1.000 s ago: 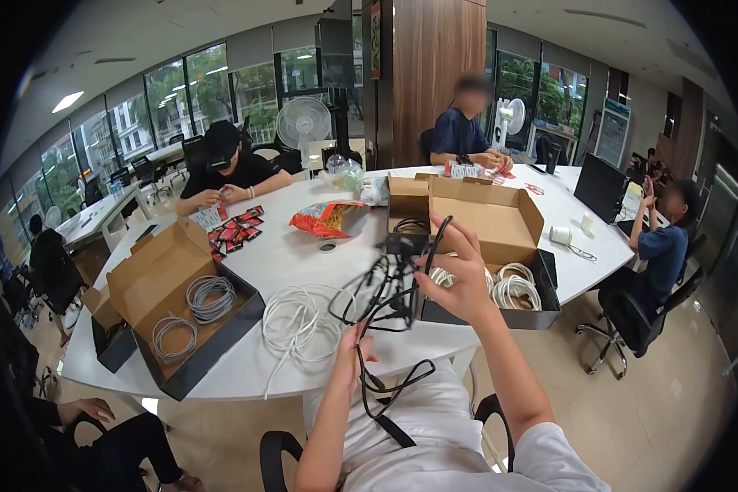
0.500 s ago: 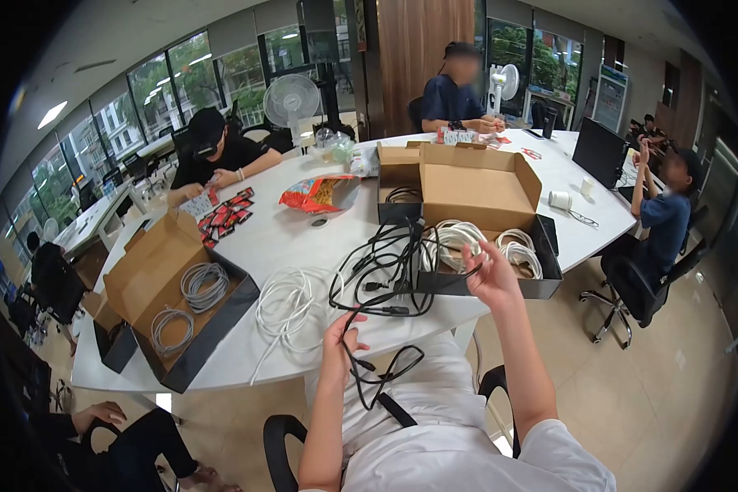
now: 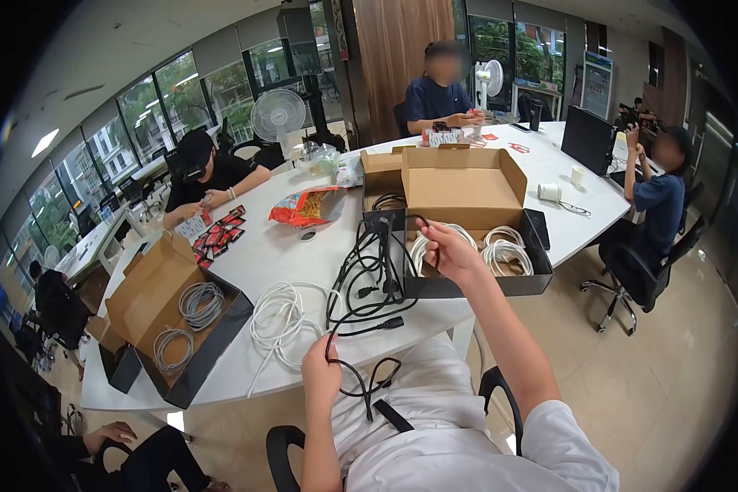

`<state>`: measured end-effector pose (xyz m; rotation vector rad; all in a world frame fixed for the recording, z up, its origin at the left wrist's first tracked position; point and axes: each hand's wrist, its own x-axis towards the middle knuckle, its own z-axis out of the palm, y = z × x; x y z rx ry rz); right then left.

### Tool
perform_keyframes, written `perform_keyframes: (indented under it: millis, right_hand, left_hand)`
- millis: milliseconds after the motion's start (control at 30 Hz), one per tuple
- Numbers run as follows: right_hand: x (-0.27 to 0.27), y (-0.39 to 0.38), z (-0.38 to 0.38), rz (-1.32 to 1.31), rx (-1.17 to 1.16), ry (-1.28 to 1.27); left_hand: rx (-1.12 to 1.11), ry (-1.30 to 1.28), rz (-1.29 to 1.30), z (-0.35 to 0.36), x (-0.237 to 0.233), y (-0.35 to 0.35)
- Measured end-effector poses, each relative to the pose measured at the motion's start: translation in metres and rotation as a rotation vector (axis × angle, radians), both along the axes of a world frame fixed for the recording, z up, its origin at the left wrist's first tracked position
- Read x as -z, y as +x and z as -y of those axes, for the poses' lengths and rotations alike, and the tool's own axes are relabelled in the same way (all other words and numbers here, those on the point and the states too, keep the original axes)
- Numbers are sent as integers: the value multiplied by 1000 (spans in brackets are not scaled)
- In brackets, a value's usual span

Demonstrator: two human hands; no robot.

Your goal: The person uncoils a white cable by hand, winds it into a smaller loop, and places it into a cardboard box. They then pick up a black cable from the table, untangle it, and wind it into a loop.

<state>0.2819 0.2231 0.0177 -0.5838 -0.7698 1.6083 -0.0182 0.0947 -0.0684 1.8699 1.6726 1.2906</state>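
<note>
My left hand (image 3: pixel 321 369) is closed on a black cable (image 3: pixel 348 316) at the table's front edge; part of the cable hangs in loops over my lap. Raised in front of the right-hand box, my right hand (image 3: pixel 451 250) pinches another stretch of black cable. Between the hands, the tangled black cables, with several plugs, lie on the white table (image 3: pixel 287 246). Coiled white cables (image 3: pixel 507 252) sit in the open cardboard box (image 3: pixel 467 184) behind my right hand. A loose bundle of white cable (image 3: pixel 283 320) lies left of the black tangle.
An open box (image 3: pixel 152 303) with grey coils (image 3: pixel 201 306) stands at the left. Farther back are an orange-red bag (image 3: pixel 307 207), red packets (image 3: pixel 217 236), a paper cup (image 3: pixel 549 192) and a monitor (image 3: pixel 586 145). Other people sit around the table, one (image 3: pixel 209 176) at the back left.
My right hand has moved left and now holds black cable raised from the tangle. My left hand has shifted slightly down and left, and the cable loops over my lap have changed shape.
</note>
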Motion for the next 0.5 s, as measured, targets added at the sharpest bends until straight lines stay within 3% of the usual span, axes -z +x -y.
perform_keyframes:
  millis: [167,267,400,500]
  right_hand:
    - [-16,-40,-2,223,105,337]
    - [-20,-45,1,79,14,221]
    - [-24,-42,-3,195,14,152]
    - [-36,-47,7,256,11,110]
  left_hand:
    - [-148,16,-145,9,-6,-10]
    - [-231,12,-177,14,-9,-16]
    - [-319,-42,-323,18,-6,-18]
    - [-401,67,-335,13,-1,-18]
